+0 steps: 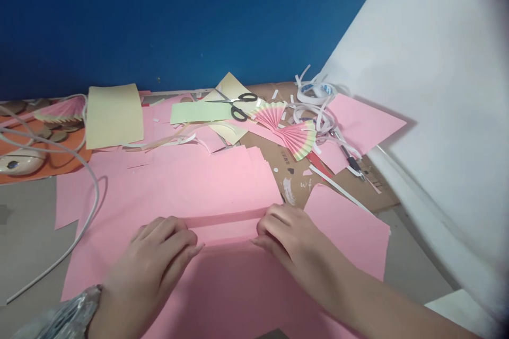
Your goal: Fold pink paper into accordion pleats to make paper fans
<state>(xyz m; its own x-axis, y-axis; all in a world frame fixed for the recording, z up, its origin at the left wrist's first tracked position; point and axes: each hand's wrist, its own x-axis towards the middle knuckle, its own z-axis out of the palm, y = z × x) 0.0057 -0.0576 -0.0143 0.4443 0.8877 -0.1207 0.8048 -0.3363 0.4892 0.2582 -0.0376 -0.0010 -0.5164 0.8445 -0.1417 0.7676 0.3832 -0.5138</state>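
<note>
Between my two hands a pink paper sheet (227, 230) is bent into a fold that runs from side to side. My left hand (159, 259) has its fingers curled round the fold's left end, thumb pointing inward. At the right end my right hand (292, 243) pinches the same fold, with its thumb on the near side. More pink paper (167, 180) lies flat under and beyond the fold. Past my right hand sits a pleated paper fan (296, 137) in pink with a green-yellow edge.
Scissors (234, 99) lie on a green paper strip (199, 112) at the back. Double-sided tape rolls (314, 90) and a pen (352, 161) are at right. A white mouse (22, 161) and cable (95, 190) lie left. A blue wall (178, 21) stands behind.
</note>
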